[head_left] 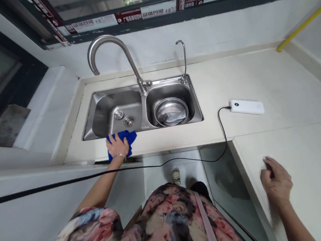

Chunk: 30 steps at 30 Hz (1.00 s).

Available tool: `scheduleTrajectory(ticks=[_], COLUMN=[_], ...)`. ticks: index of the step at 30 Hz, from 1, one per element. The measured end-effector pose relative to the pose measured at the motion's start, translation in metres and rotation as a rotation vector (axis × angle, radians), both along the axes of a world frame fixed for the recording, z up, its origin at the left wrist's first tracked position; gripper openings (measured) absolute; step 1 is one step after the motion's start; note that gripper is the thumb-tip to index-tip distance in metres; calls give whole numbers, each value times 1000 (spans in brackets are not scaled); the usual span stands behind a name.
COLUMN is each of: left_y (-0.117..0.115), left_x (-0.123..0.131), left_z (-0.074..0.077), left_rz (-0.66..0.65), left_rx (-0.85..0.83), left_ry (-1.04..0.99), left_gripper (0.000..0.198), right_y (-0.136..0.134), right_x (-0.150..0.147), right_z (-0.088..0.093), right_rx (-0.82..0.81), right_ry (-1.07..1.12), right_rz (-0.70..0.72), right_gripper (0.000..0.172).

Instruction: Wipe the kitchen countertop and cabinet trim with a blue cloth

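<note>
Left hand (118, 146) clutches a blue cloth (131, 137) at the steel sink's (89, 121) front rim (1 strainer basket (170, 100) in the right basin (169, 90)); right hand (276, 181) curls on the surface (291, 79).

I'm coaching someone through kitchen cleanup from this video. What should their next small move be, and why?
I'd probably slide the blue cloth rightward along the counter in front of the stainless steel sink. The left hand is gripping the cloth at the sink's front edge, and that strip of counter runs on to the right of it.
</note>
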<state>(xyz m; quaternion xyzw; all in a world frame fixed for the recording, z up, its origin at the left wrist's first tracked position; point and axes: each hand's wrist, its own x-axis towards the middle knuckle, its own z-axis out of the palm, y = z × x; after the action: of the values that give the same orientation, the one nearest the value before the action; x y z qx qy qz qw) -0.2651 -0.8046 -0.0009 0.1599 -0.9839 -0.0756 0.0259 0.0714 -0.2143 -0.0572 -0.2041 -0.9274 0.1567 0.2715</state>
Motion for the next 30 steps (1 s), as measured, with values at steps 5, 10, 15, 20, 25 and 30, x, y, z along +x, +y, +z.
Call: scheduleTrajectory(ticks=[5, 10, 15, 20, 25, 30], left_y=[60, 137, 222, 273, 248, 159], left_x=[-1, -3, 6, 11, 5, -6], left_z=[2, 1, -5, -7, -5, 0], left_rz=[-325, -632, -900, -1084, -1273, -1254], left_rx=[-54, -26, 43, 110, 157, 155], left_ry=[-31, -32, 19, 21, 19, -6], left_gripper=[66, 64, 64, 69, 61, 56], right_y=[-3, -4, -4, -2, -1, -3], right_x=[-4, -8, -10, -9, -8, -6], right_z=[0, 0, -1, -1, -1, 2], right_rx=[14, 3, 10, -15, -2, -1], right_ry=[74, 84, 100, 102, 110, 87], right_rz=[8, 16, -9, 1, -4, -14], right_gripper=[37, 37, 35, 36, 35, 35])
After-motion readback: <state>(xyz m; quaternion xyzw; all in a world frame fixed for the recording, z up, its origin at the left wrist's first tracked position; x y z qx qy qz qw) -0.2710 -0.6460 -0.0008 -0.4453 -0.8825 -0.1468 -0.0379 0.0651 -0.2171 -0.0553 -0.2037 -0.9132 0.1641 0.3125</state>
